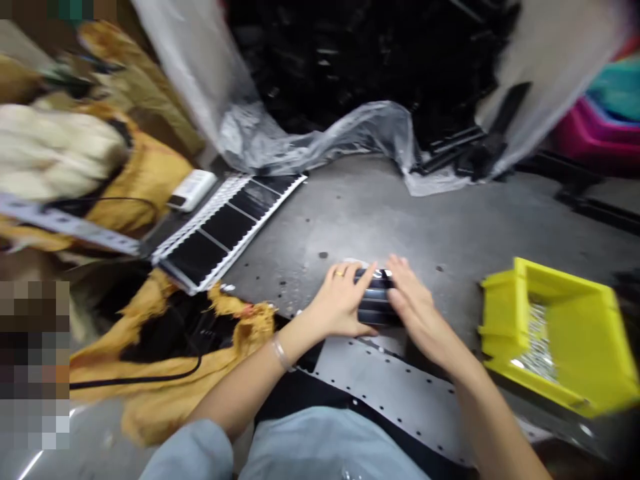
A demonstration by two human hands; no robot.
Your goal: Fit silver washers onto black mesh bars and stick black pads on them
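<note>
A grey metal surface [380, 220] across the middle of the view, dotted with small holes. Beyond it, a dark heap of black parts [370, 60] behind a loose sheet of clear plastic film [320, 133], with pink and teal plastic tubs [595, 127] at the far right. Along the left side, a crumpled mustard-yellow cloth [165, 353] crossed by a black cable [135, 380], and above it a cream padded bundle [55, 150]. Next to these, at the surface's left edge, a black-and-white ribbed panel [225, 227], with a white handheld device [193, 190] just beside its far end. To the right, well apart from the hands, a yellow plastic bin [555, 333] holding small silvery pieces [537, 340]. Just below the hands, a flat perforated metal plate [395, 393], partly over pale blue clothing [325, 447].

At the near middle of the surface, the work in hand: both hands closed from either side around a dark banded cylindrical part [375, 300], the left hand [340, 300] and right hand [415, 310] nearly meeting over it. Nothing between the hands and the part. Whether lifted or resting on the surface, impossible to tell. On the left hand, a gold ring [340, 273]; on that wrist, a thin bracelet [281, 352].
</note>
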